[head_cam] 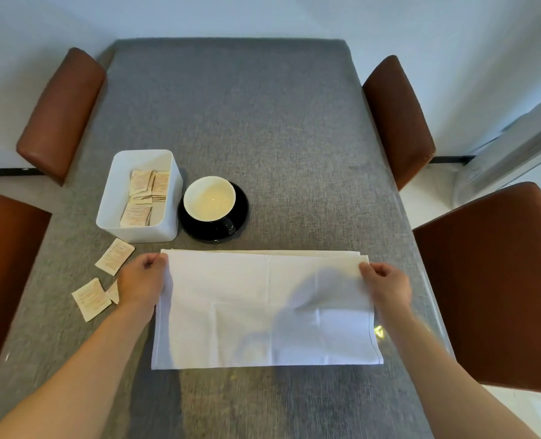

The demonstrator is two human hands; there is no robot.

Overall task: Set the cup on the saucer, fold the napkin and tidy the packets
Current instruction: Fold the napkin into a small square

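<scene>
Fingers of the left hand (142, 280) and right hand (386, 282) pinched the far corners of the white cloth napkin (263, 308), low in the frame on the grey counter (263, 122), likely squaring its fold. At centre-left, the cream-lined black cup (210, 199) sat on its black saucer (242, 201); three paper packets (114, 256) lay outside the white plastic bin (114, 182).

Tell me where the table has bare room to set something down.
Bare: the far half of the table beyond the cup and white bin; the strip right of the saucer, past the napkin; the near edge below the napkin. Crowded: near left, where loose packets lie by the left hand.
</scene>
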